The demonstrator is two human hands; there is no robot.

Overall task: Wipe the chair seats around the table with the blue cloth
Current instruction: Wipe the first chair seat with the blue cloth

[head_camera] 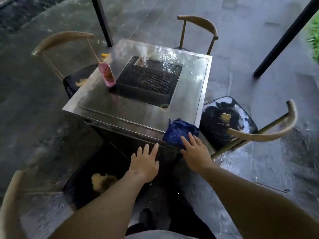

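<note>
A crumpled blue cloth (178,132) lies on the near right corner of the steel table (107,107). My right hand (196,153) is spread flat with its fingertips touching the cloth's near edge. My left hand (145,163) hovers open just in front of the table's near edge. Black chair seats surround the table: a near one (81,190) with a yellowish smear (101,181), a right one (241,116) with a smear (225,117), and a left one (76,80) with a smear (81,82). A far chair (198,25) shows only its backrest.
A black grill grate (148,78) is set into the table's middle. A pink bottle (107,74) stands at its left. Two black posts (101,19) (284,38) rise from the wet stone floor. Curved wooden backrests (269,133) stick out around the table.
</note>
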